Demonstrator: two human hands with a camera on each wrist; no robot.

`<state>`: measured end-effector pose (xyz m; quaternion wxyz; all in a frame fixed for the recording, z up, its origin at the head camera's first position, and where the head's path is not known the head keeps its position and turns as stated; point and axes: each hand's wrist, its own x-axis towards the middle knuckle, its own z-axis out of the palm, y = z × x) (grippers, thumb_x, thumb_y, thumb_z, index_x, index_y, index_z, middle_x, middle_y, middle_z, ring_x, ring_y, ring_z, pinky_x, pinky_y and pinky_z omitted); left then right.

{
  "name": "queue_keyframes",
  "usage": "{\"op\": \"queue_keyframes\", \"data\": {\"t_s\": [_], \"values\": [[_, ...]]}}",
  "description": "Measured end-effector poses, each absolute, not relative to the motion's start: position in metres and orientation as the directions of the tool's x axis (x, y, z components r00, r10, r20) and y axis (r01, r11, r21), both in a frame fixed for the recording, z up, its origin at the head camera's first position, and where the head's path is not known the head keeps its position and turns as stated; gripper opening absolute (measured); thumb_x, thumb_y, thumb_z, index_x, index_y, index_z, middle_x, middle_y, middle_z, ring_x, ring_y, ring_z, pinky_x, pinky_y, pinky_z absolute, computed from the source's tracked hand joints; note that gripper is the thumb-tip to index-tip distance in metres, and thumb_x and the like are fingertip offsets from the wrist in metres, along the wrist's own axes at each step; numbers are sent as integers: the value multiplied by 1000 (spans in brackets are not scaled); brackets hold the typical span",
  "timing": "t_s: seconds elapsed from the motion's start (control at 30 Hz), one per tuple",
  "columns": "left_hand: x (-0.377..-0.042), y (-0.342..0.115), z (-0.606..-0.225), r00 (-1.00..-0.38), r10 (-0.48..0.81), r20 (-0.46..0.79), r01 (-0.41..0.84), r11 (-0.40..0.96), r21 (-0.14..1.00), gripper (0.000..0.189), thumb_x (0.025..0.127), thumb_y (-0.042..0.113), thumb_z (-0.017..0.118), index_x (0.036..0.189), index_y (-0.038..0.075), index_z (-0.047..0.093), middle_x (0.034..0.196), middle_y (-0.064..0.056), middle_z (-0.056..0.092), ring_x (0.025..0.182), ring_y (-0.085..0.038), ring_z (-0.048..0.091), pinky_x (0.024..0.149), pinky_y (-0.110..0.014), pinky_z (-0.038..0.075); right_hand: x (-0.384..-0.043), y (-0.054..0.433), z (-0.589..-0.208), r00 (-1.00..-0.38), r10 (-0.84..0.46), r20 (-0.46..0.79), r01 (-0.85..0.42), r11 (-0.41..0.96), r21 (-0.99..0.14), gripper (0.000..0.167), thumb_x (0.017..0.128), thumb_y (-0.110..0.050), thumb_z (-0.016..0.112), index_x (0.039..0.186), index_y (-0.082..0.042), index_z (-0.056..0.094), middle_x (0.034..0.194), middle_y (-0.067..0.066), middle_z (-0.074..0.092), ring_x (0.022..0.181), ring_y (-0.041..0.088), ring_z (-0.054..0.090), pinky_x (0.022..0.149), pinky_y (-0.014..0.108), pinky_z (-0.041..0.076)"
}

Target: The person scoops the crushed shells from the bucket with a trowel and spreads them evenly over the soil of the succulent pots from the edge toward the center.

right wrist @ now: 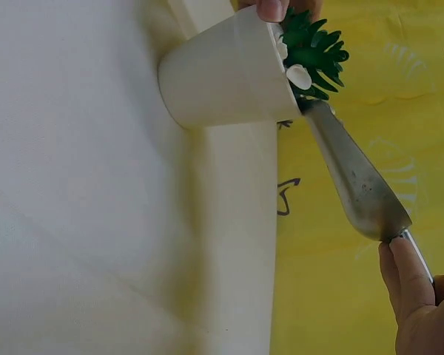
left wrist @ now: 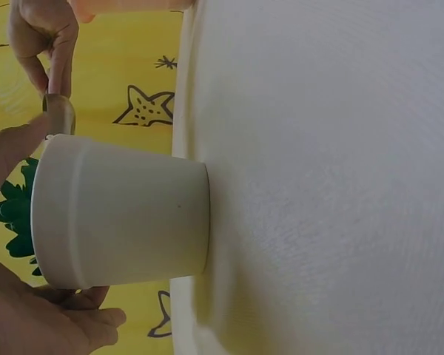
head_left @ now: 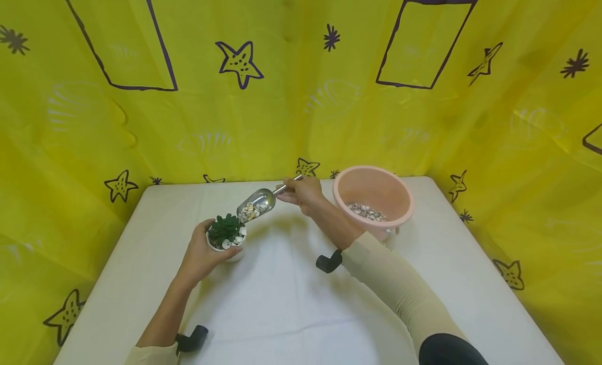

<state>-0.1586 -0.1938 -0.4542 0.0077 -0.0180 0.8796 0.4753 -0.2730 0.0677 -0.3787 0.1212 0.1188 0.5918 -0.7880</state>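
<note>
On the white table stands a white flowerpot (left wrist: 133, 214) holding a green succulent (head_left: 224, 228), with pale shells or pebbles (head_left: 233, 241) around the plant. My left hand (head_left: 202, 252) grips the pot near its rim, thumb on the near side and fingers round the far side. My right hand (head_left: 304, 193) holds a metal scoop (right wrist: 355, 181) by its thin handle. The scoop carries a load of small shells or pebbles (head_left: 250, 212), and its lip is right at the pot's rim, tilted down toward the plant.
A pink basin (head_left: 373, 190) with small shells or pebbles (head_left: 367, 212) in its bottom stands at the back right, beside my right forearm. A yellow patterned curtain (head_left: 282, 119) hangs behind and around the white table (head_left: 282, 312).
</note>
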Motion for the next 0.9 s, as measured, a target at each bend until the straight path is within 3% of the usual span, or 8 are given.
{"op": "queue_keyframes", "data": {"t_s": [0.27,0.57,0.9], "values": [[-157,-192,-454,-997,-67,-33,-66,569,819,107,82,32,91,155,-11,26,158,-36,30,146,-51,34,120,-63,30,-272,68,-379,-943,-55,-330,332,-272,-903,13,105,-2,62,109,10,62,114,32,71,99,36,76,78,34,64],[-159,-194,-451,-998,-18,-54,-55,563,824,105,85,28,88,159,-10,23,158,-34,30,146,-51,33,119,-65,30,-273,69,-379,-946,-49,-320,321,-271,-907,13,106,-3,62,109,10,63,117,33,70,81,27,79,76,33,64],[-161,-186,-456,-997,-74,3,-39,566,824,110,79,31,94,154,-14,27,153,-35,35,142,-50,38,119,-63,33,-271,70,-379,-946,-74,-315,323,-271,-907,16,106,-3,62,114,11,62,131,38,62,89,30,79,76,32,63]]}}
